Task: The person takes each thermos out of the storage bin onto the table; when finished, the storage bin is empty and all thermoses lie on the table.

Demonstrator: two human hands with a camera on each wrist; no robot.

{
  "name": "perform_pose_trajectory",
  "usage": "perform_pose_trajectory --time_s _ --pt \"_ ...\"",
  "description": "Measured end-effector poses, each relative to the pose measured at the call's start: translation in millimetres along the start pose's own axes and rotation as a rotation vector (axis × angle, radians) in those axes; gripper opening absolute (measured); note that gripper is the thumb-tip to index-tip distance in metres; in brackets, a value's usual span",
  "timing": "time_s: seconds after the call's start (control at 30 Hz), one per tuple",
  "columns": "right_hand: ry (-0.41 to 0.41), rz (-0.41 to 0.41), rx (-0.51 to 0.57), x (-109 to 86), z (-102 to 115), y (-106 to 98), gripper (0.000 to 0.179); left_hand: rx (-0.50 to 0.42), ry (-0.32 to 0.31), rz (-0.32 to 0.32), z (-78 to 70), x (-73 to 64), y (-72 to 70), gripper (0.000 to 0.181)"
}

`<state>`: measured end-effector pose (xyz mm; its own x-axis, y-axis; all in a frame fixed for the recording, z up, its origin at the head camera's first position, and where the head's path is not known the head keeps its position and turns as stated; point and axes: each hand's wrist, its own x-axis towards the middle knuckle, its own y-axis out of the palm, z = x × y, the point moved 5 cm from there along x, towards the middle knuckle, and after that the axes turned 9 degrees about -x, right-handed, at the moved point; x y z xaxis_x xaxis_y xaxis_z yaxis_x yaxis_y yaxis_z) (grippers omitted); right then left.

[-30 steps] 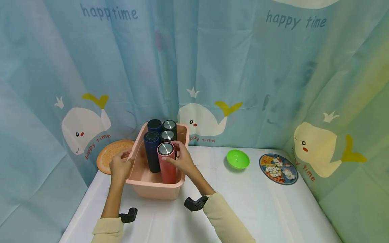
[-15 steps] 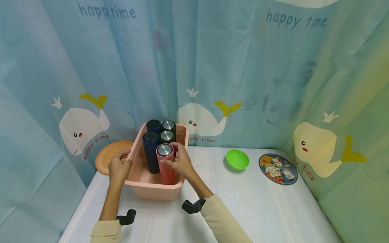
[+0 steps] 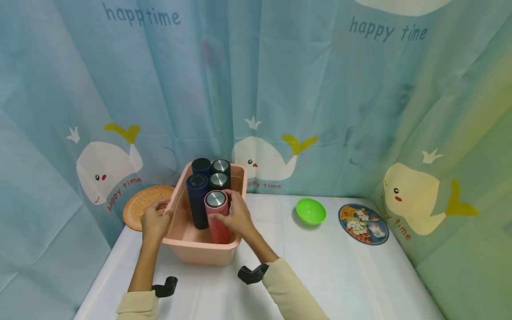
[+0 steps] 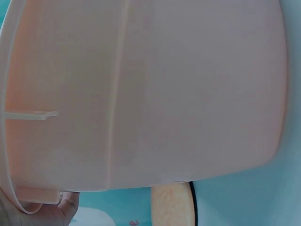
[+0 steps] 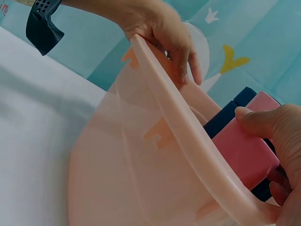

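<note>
A peach plastic bin [image 3: 200, 245] stands on the table at centre left, holding several upright vacuum flasks. My left hand [image 3: 155, 223] grips its left rim, with the thumb showing under the edge in the left wrist view. My right hand [image 3: 238, 216] holds a pink vacuum flask [image 3: 218, 227] with a steel lid near the bin's front right. In the right wrist view the thumb presses the pink flask's side near its top. Directly behind it are a navy flask [image 3: 198, 204] and a dark one with a steel lid [image 3: 219, 179]. Another navy flask [image 3: 201, 166] and steel-lidded flask [image 3: 221, 166] stand farther back.
A green bowl [image 3: 310, 211] sits right of the bin on the white table [image 3: 288, 271]. Farther right lies a round picture mat [image 3: 363, 224]. An orange round mat [image 3: 134, 206] is partly behind my left hand. A whale-print curtain [image 3: 276, 89] closes off the back and sides.
Both hands keep their hold on the bin and the pink flask. The bin, flasks and hands sit slightly farther left and lower in the head view, partly from the camera shifting.
</note>
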<state>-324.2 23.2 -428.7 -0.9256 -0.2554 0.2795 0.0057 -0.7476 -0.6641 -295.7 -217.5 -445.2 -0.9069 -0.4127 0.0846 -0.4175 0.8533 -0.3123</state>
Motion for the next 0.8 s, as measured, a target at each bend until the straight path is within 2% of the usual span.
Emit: perform_pose_trajectory --time_s 0.17,0.37,0.63,0.8 --pt "0.007 0.013 -0.049 -1.0 1.7 0.8 0.070 -0.003 0.004 -0.001 1.1 0.6 -0.8 0.040" --pt "0.004 0.011 -0.008 -3.2 4.0 -0.4 0.070 -0.003 0.015 -0.003 0.6 1.9 -0.3 0.039" --pt "0.024 0.008 -0.031 -3.2 2.2 -0.2 0.071 0.002 0.019 -0.010 0.3 0.8 -0.2 0.039" --pt "0.005 0.004 -0.030 -2.5 2.2 0.9 0.070 0.000 0.020 -0.008 0.7 0.7 -0.5 0.039"
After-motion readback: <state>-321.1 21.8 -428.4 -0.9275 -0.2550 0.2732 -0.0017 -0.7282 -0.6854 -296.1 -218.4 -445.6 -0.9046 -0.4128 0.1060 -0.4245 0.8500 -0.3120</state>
